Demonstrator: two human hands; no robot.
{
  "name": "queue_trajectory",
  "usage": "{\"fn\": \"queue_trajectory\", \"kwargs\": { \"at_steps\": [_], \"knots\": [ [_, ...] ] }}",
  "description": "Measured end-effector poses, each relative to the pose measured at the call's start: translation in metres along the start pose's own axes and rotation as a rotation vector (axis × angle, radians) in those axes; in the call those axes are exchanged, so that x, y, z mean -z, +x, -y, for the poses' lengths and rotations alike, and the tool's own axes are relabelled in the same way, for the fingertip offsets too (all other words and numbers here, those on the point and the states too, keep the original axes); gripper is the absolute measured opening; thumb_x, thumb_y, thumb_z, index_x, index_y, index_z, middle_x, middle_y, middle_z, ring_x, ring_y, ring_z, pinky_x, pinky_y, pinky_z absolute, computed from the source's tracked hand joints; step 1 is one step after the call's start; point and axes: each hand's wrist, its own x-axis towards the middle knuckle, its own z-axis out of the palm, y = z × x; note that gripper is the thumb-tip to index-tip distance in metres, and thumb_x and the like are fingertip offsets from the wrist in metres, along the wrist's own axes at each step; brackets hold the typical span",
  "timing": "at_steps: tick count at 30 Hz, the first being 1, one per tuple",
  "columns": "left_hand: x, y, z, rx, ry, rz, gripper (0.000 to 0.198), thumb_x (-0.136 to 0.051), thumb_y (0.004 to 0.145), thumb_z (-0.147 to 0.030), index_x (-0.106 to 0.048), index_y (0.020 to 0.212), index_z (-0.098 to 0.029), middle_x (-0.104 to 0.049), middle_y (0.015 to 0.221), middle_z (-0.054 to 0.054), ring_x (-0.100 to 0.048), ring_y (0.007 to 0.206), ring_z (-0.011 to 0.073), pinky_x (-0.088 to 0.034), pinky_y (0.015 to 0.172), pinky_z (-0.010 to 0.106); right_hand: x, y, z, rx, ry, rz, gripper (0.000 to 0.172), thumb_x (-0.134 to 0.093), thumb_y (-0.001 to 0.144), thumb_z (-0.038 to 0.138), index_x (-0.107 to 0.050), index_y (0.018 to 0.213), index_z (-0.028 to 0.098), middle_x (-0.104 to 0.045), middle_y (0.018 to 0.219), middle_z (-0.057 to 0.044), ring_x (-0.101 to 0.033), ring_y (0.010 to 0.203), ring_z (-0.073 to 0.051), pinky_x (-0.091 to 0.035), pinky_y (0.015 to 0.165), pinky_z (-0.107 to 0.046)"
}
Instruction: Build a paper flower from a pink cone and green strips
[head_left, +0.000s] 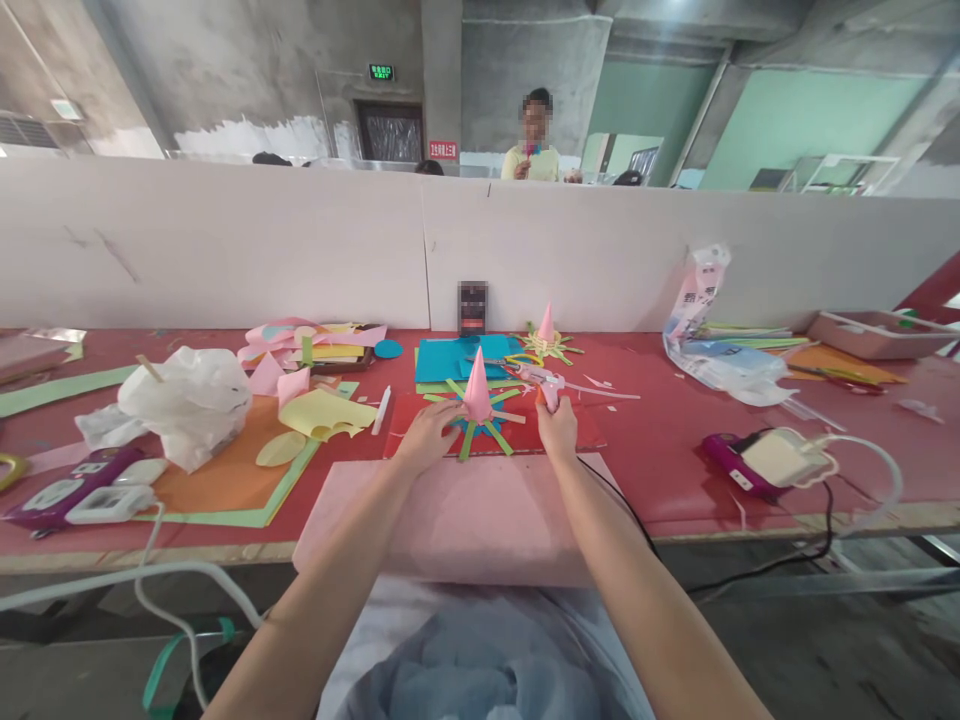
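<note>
A pink paper cone point(478, 390) stands upright on a blue paper piece point(487, 428) with green and tan paper strips fanning out around it. My left hand point(431, 437) is at the left side of this paper craft, its fingers closed on the edge by the strips. In my right hand point(559, 428) is a pink and white hot glue gun point(546, 382), with a clear glue stick point(604, 393) jutting from its back. Its nozzle points left, above and right of the cone. A red sheet point(592, 430) lies under the craft.
Behind are blue sheets point(435, 362) and another pink cone craft point(547, 325). Paper scraps point(322, 412) and a crumpled white bag point(196, 400) lie left. Purple power strips point(739, 468) sit on both sides. A white partition point(300, 250) stands behind; a person point(517, 160) is beyond it.
</note>
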Motion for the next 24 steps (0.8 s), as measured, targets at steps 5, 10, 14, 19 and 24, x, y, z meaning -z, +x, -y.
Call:
{"fn": "queue_trajectory", "kwargs": {
  "at_steps": [5,10,14,19,24],
  "knots": [
    [-0.004,-0.003,0.000,0.058,0.023,0.186,0.038,-0.048,0.083,-0.027,-0.055,0.121,-0.030,-0.051,0.132,0.001,-0.045,0.123,0.0209,-0.034,0.105,0.039,0.000,0.001,-0.002,0.012,0.006,-0.001,0.018,-0.047,0.078,0.040,-0.043,0.082,0.023,-0.058,0.077,-0.004,-0.056,0.075,-0.022,-0.034,0.060,-0.026],
    [-0.008,-0.003,-0.005,0.108,0.104,0.178,0.039,-0.046,0.085,-0.033,-0.053,0.123,-0.029,-0.050,0.133,0.002,-0.044,0.123,0.0240,-0.034,0.104,0.042,0.000,0.001,-0.002,0.021,0.031,-0.016,0.017,-0.048,0.077,0.039,-0.043,0.081,0.023,-0.057,0.076,-0.003,-0.055,0.073,-0.021,-0.034,0.060,-0.026],
    [-0.011,-0.003,-0.010,0.138,0.194,0.173,0.039,-0.043,0.087,-0.033,-0.050,0.125,-0.028,-0.048,0.134,0.003,-0.045,0.122,0.0233,-0.034,0.104,0.042,0.000,0.001,-0.001,0.003,0.054,-0.020,0.016,-0.048,0.076,0.037,-0.041,0.078,0.023,-0.056,0.074,-0.001,-0.054,0.071,-0.020,-0.034,0.060,-0.025],
    [-0.011,-0.002,-0.016,0.138,0.211,0.058,0.032,-0.045,0.086,-0.033,-0.058,0.114,-0.023,-0.055,0.124,0.006,-0.048,0.115,0.0227,-0.034,0.102,0.040,0.000,0.002,-0.003,-0.002,0.044,-0.006,0.013,-0.046,0.076,0.035,-0.042,0.079,0.023,-0.056,0.076,-0.001,-0.054,0.071,-0.019,-0.036,0.061,-0.025],
    [-0.014,0.000,-0.020,0.162,0.104,0.035,0.031,-0.052,0.083,-0.043,-0.062,0.101,-0.020,-0.058,0.106,0.007,-0.053,0.103,0.0229,-0.042,0.091,0.038,0.003,0.000,-0.001,-0.013,0.012,0.008,0.012,-0.043,0.076,0.034,-0.043,0.082,0.023,-0.058,0.079,-0.003,-0.056,0.076,-0.020,-0.036,0.063,-0.025]
  ]
}}
